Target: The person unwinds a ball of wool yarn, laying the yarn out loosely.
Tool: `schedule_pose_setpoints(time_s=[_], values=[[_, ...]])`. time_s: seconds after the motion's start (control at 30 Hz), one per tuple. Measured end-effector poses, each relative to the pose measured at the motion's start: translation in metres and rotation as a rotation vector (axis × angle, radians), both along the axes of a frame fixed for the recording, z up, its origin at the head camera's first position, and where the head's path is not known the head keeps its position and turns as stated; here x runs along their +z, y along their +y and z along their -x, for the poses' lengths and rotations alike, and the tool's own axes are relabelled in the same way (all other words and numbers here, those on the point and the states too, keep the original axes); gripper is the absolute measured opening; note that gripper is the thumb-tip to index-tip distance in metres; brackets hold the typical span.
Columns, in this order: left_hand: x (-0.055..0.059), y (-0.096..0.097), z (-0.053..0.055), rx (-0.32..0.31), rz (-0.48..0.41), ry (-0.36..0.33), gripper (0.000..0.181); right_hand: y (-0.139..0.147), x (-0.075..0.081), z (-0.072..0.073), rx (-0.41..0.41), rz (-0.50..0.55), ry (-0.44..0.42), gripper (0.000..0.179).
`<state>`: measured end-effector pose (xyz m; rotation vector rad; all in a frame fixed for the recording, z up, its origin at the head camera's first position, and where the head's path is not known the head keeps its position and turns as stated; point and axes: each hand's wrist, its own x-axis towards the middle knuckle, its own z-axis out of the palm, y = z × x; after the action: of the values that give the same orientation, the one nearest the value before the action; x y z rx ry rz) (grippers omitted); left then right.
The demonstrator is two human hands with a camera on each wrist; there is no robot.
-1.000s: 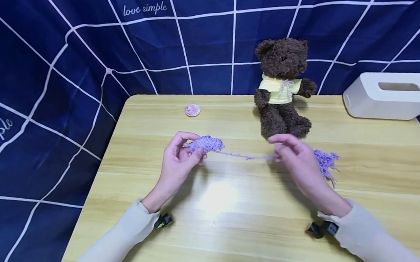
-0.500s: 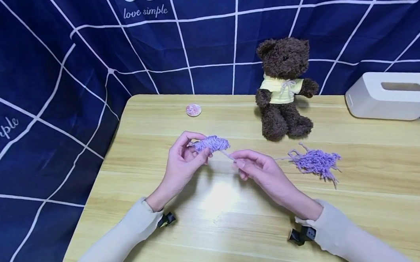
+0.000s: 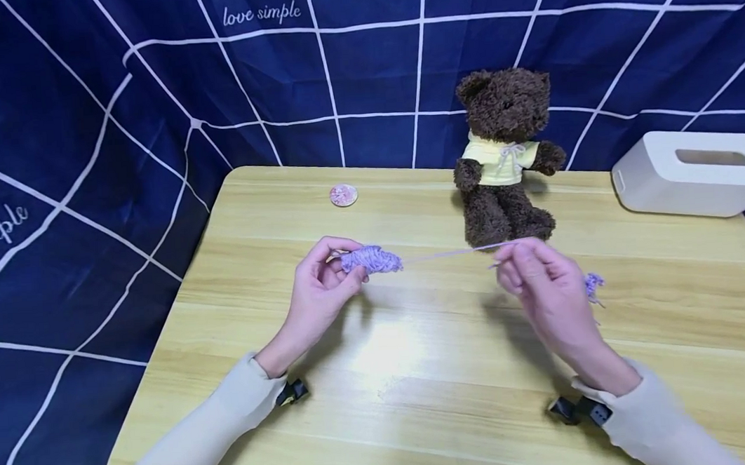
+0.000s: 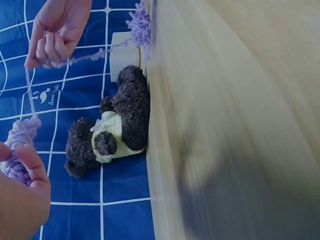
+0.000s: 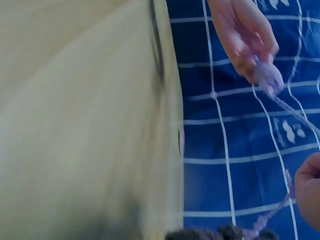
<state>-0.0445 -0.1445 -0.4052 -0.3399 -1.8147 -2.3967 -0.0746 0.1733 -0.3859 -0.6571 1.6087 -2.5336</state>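
Note:
Above the middle of the table, my left hand (image 3: pixel 320 283) pinches a wound bundle of purple yarn (image 3: pixel 374 259) between thumb and fingers. A strand of the yarn (image 3: pixel 449 252) runs taut from the bundle to my right hand (image 3: pixel 546 286), which pinches it between thumb and forefinger. Behind the right hand, a loose pile of purple yarn (image 3: pixel 594 286) lies on the table, mostly hidden in the head view. In the left wrist view the strand trails from the right hand's curled fingers on to that yarn pile (image 4: pixel 140 30).
A brown teddy bear (image 3: pixel 506 162) in a yellow top sits at the table's back edge, just beyond my right hand. A white tissue box (image 3: pixel 692 173) stands at the back right. A round pink patterned disc (image 3: pixel 343 195) lies at the back left. Blue checked cloth (image 3: pixel 370 71) hangs behind.
My right hand came in close to the bundle, then drew away to the right, stretching the strand. The left hand keeps its hold on the bundle in nearly the same spot.

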Motion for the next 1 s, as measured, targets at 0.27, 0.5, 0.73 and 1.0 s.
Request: schedule_pose_setpoints(time_s=[0.27, 0.5, 0.73, 1.0], values=[[-0.002, -0.003, -0.001, 0.016, -0.009, -0.003, 0.035, 0.043, 0.008, 0.013, -0.141, 0.398, -0.028, 0.035], [-0.002, -0.004, -0.002, 0.032, -0.005, 0.013, 0.036, 0.065, 0.016, 0.026, -0.376, 0.532, -0.062, 0.031], [-0.001, -0.005, -0.003, 0.017, 0.031, 0.021, 0.047, 0.083, 0.016, 0.032, -0.418, 0.64, -0.11, 0.028], [-0.006, -0.01, -0.004, 0.002, 0.104, 0.054, 0.036, 0.092, 0.025, 0.039, -0.538, 0.594, -0.064, 0.028]])
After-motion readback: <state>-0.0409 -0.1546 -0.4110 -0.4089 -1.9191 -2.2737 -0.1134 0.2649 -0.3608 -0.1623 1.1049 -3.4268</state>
